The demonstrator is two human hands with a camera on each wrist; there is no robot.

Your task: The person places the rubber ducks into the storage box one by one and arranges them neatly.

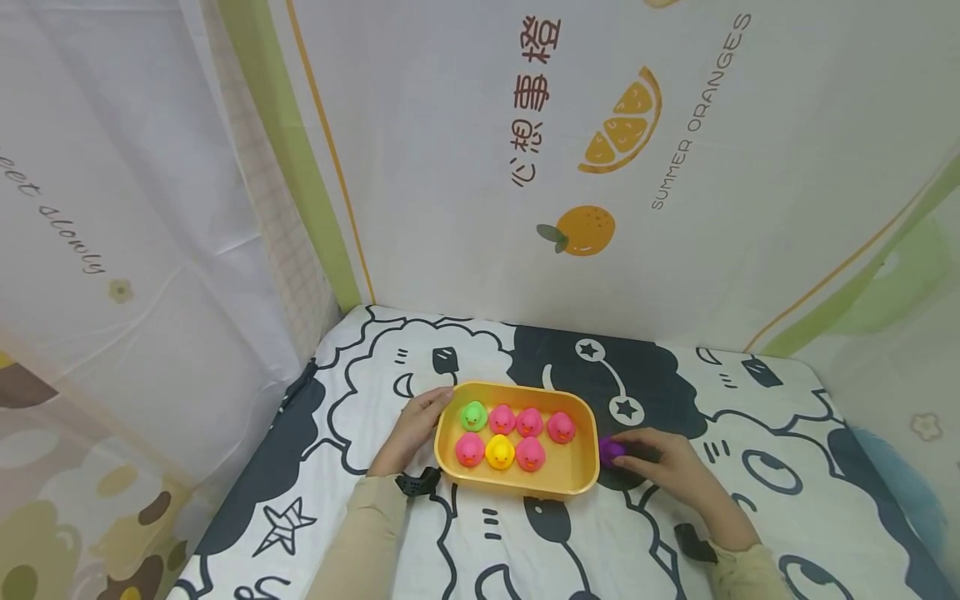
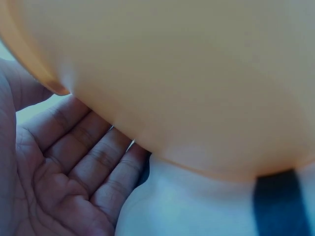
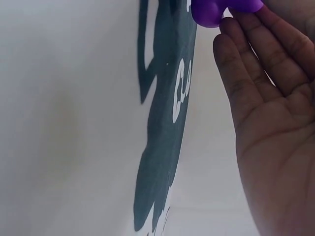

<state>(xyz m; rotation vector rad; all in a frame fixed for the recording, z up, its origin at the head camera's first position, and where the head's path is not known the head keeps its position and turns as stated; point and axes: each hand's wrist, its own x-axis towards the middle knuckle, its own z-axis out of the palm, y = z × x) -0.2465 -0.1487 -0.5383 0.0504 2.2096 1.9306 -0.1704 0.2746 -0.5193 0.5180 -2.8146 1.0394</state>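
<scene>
A yellow plastic basket (image 1: 573,479) holds several pink rubber ducks (image 1: 530,454), a green duck (image 1: 473,416) and a yellow duck (image 1: 499,452). At its left end, my left hand (image 1: 420,423) holds the rim; in the left wrist view the fingers (image 2: 93,152) lie along the outer wall, with the thumb at the rim. Just off the basket's right end, my right hand (image 1: 667,467) pinches a purple rubber duck (image 1: 611,451) between thumb and fingertips. The right wrist view shows only the lower part of this purple duck (image 3: 209,12).
A white cloth (image 1: 360,367) with black cartoon drawings covers the table. Printed curtains (image 1: 450,208) enclose the back and both sides. A dark pen-like object (image 1: 298,385) lies at the table's left edge.
</scene>
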